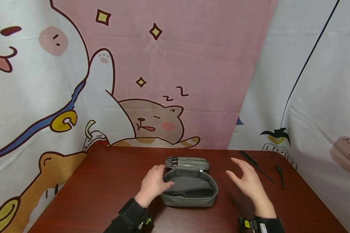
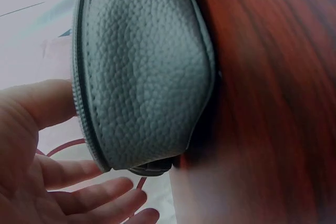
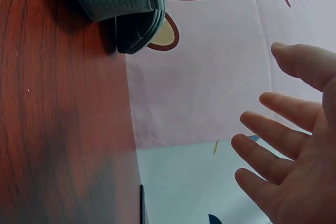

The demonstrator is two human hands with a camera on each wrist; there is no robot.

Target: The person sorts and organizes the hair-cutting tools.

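Note:
A grey-green zip case lies on the table with its lid folded back; pebbled texture shows on its side in the left wrist view. Small tools with dark round handles sit in the lid. Inside the case is a dark flat item of unclear kind. My left hand is at the case's left rim, its thumb over the edge and its fingers loosely extended. Off to the right of the case, my right hand is raised with fingers spread and nothing in it.
A dark tail comb lies at the back right of the brown table. Beside it is a smaller dark slim tool. A cartoon-printed cloth hangs behind the table.

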